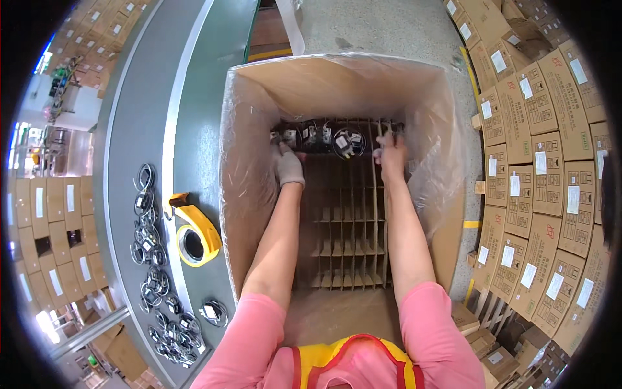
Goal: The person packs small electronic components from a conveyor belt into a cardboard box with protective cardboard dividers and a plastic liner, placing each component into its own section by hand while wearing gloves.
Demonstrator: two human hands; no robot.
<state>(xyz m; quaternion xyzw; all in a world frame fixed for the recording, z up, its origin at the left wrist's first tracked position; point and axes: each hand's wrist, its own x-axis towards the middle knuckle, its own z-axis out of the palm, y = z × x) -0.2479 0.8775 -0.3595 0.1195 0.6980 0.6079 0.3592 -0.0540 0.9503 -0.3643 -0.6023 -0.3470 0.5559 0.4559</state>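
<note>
A deep cardboard box (337, 65) with a clear plastic liner (437, 165) stands in front of me. Inside it lies a cardboard divider grid (346, 249). Several black power adapters with coiled cables (348, 142) fill the far row of cells. My left hand (289, 167), in a white glove, reaches to the left end of that row; its fingertips are lost in shadow beside an adapter. Toward the row's right end, my right hand (392, 155) has its fingers bent and closed around the edge of a divider strip.
Left of the box runs a grey conveyor belt (139, 97) with a pile of coiled adapters (152, 259). A yellow tape dispenser (196, 235) and one coiled adapter (214, 312) rest on the green ledge (204, 129). Stacked cartons (531, 162) line the right side.
</note>
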